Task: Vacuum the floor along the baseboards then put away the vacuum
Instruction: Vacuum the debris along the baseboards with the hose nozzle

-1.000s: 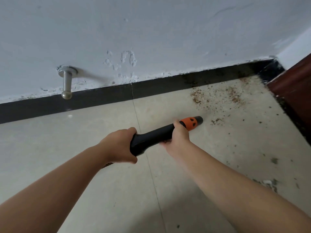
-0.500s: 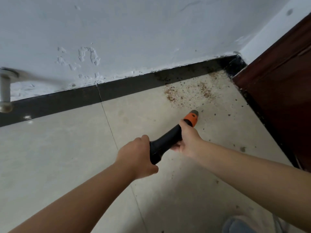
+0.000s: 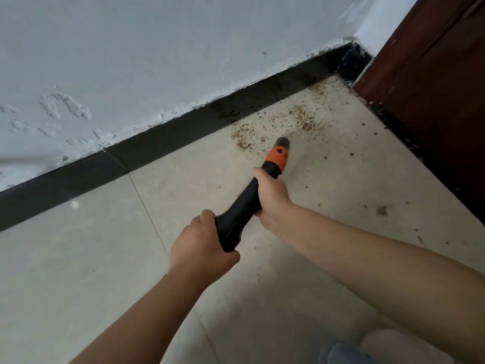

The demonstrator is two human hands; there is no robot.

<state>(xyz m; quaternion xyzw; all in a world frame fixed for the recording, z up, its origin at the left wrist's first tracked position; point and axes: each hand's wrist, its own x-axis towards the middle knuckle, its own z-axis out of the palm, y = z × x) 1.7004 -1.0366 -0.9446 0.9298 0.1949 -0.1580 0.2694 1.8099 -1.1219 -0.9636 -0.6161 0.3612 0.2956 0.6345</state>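
I hold a black handheld vacuum (image 3: 240, 215) with an orange collar (image 3: 277, 156) near its nozzle. My left hand (image 3: 200, 248) grips the rear end of the body. My right hand (image 3: 271, 193) grips it further forward, just behind the orange collar. The nozzle tip points toward the room corner, hovering over brown crumbs (image 3: 296, 122) scattered on the beige tile floor (image 3: 78, 258) beside the black baseboard (image 3: 168, 137). Most of the vacuum's underside is hidden by my hands.
A white wall (image 3: 157, 48) with chipped plaster rises above the baseboard. A dark red-brown door or panel (image 3: 433, 88) closes off the right side, with dark specks on the floor along it. Grey slippers (image 3: 367, 348) show at the bottom right.
The view has swung right and closer to the corner; the metal door stop has left the frame. The vacuum now points more steeply toward the crumbs, its nozzle at their near edge.
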